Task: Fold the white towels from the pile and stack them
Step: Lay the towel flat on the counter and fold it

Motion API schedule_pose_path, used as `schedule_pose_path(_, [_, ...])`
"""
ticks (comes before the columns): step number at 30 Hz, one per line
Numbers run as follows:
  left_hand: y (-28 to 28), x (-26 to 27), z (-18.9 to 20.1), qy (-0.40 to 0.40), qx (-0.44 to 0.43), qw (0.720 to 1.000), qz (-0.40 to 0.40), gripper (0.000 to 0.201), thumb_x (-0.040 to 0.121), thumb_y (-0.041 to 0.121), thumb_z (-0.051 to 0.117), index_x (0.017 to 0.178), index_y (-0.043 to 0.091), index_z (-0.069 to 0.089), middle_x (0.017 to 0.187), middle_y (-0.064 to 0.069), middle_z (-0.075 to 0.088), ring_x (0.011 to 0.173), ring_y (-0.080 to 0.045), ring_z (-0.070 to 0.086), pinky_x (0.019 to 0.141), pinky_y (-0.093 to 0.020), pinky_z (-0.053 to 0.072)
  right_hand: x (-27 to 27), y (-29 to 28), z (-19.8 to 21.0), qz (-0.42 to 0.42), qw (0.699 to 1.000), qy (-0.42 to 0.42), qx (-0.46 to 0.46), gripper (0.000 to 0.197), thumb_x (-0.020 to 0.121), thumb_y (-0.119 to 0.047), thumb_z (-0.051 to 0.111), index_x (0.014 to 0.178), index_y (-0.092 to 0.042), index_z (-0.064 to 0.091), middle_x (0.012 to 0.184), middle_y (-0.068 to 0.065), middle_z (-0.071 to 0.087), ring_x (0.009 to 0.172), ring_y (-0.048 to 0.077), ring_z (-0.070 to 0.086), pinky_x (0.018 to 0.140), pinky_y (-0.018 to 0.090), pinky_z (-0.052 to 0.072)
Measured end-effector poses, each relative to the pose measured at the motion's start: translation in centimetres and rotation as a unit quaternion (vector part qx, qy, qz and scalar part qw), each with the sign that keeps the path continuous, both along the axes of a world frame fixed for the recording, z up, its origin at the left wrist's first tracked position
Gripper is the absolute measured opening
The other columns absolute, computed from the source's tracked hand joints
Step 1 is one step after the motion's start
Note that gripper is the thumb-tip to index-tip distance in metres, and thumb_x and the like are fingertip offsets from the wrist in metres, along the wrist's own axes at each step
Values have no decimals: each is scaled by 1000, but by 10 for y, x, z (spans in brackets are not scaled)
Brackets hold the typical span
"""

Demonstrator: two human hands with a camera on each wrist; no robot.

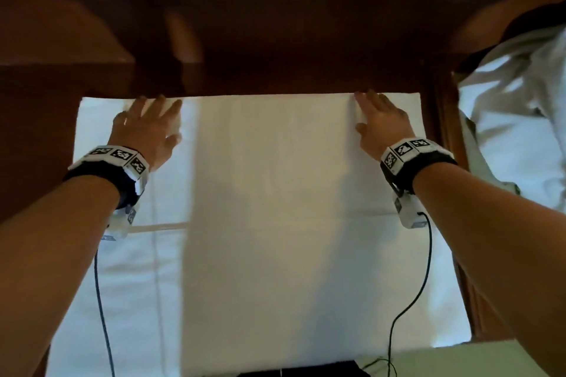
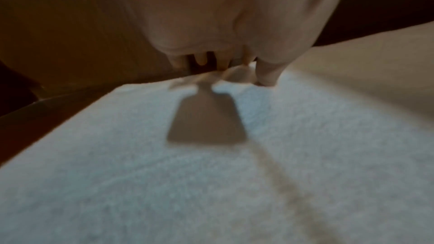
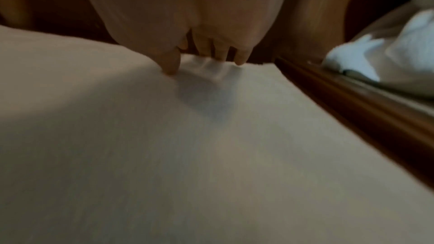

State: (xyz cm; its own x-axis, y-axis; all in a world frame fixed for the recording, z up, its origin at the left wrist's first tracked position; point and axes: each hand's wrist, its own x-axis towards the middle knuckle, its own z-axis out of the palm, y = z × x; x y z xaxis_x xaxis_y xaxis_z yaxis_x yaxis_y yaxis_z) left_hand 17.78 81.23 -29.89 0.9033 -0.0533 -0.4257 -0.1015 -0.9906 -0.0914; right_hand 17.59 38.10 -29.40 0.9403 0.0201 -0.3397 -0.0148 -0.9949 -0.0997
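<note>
A white towel (image 1: pixel 269 193) lies spread flat on the surface in front of me, with a folded layer down its middle. My left hand (image 1: pixel 167 118) is at the towel's far left edge, and a bit of cloth shows between its fingers. In the left wrist view my left hand (image 2: pixel 234 73) pinches a bunched bit of the edge between thumb and fingers. At the far right edge, my right hand (image 1: pixel 363 110) is on the towel. The right wrist view shows the right hand (image 3: pixel 204 66) with its thumb pressed down and its fingers over the rim, the cloth rippled between them.
A crumpled pile of white towels (image 1: pixel 514 119) lies to the right, beyond a wooden rail (image 3: pixel 352 107). Dark wooden furniture (image 1: pixel 275 40) stands right behind the towel's far edge. Thin cables (image 1: pixel 101 300) hang from both wrists over the towel. A black object (image 1: pixel 300 370) sits at the near edge.
</note>
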Motion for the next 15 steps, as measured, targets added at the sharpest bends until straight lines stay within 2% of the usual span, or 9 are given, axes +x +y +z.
schedule_pose_path(2, [-1,-1,-3,-39,-22,999,15,64,98,38,54,156,27,27,156,-10,35,144,-37,27,113,-55,25,0,-2,-7,-5,999,-35,8,62,96,-20,56,153,-20,30,154,10,35,140,34,33,113,51,27])
schedule_pose_path(3, [-3,-2,-3,-69,-28,997,16,59,96,34,59,151,22,40,143,-16,46,135,-40,36,110,-55,25,-2,-3,-9,0,998,-60,4,57,94,-20,57,148,-18,37,145,13,44,132,36,39,109,52,30])
schedule_pose_path(5, [-8,-2,3,-111,-20,994,-9,39,91,23,67,128,11,62,116,-22,55,109,-46,52,101,-55,32,-4,-3,-10,17,995,-93,-17,43,93,-19,58,135,-12,52,128,15,53,119,37,45,101,52,32])
schedule_pose_path(6, [-9,1,7,-119,-21,993,-15,31,89,17,68,117,6,65,109,-24,54,97,-47,55,94,-55,37,-2,-3,-8,20,994,-101,-25,36,92,-19,58,127,-9,57,122,15,55,115,37,47,100,52,32])
schedule_pose_path(8, [-9,8,20,-112,-49,992,9,26,90,10,66,113,0,63,111,-25,50,86,-49,57,78,-55,45,6,-3,3,17,992,-122,-23,26,91,-18,60,114,-5,61,114,17,57,111,39,50,99,52,33])
schedule_pose_path(10, [-7,13,37,-131,-78,988,27,25,93,13,62,114,0,59,113,-25,48,86,-51,56,71,-55,46,15,-4,21,15,989,-150,-7,23,90,-18,61,108,-3,61,109,18,59,107,39,53,97,50,35])
schedule_pose_path(12, [-2,14,57,-166,-76,983,21,25,95,19,61,111,1,59,108,-25,52,87,-51,57,70,-53,45,20,-6,43,15,983,-180,19,20,90,-19,60,103,-5,61,101,17,63,97,38,58,93,46,38])
schedule_pose_path(15, [5,1,91,-203,-43,978,-29,28,94,27,63,101,-1,65,93,-28,61,82,-48,62,74,-53,48,9,-8,74,17,977,-205,51,22,88,-27,56,101,-8,60,78,13,65,75,38,61,90,43,40])
